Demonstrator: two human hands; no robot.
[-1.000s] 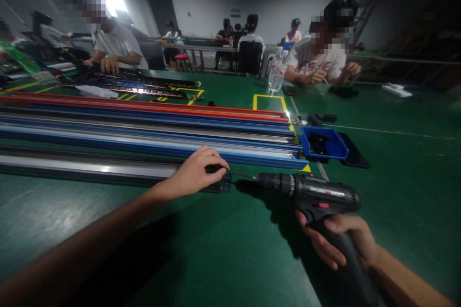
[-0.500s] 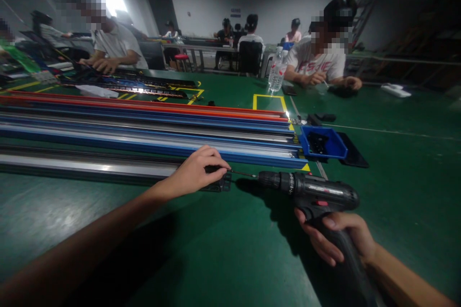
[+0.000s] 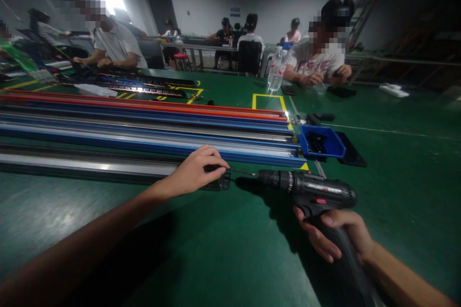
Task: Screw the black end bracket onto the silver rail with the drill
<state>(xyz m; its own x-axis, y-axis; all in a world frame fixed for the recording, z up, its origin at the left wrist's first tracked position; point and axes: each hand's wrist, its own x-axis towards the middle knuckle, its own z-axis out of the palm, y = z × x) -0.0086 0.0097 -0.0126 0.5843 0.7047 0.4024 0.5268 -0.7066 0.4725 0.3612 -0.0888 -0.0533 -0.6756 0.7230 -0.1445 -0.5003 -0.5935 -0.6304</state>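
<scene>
Dim workshop on my feed tonight, other people seated at benches in back, and a big green worktop (image 3: 406,192) filling most of the view. Dark metal rail (image 3: 93,166) lies along the near side, running off to the left, with a small black end piece (image 3: 224,182) at its right end. I've got the left hand (image 3: 196,172) over that end, thumb and forefinger brought close together right at the tip of the drill bit (image 3: 243,172). Can't tell whether they're pinching the bit, a fastener or the end piece, it's too small and dark. My guess is they're there to steady the tip, since a long thin bit likes to wander.

Right hand (image 3: 342,232) is wrapped around the grip of the cordless drill (image 3: 322,189), fingers clamped on it. I read the drill's pose as deliberate: laid over sideways, bit pointing left, roughly in line with the rail, so any push would go lengthwise.

Behind that, blue rails (image 3: 230,150) and an orange rail (image 3: 216,109) sit side by side, and a blue bin (image 3: 339,146) of black parts is just past their right ends, probably for easy reach.
</scene>
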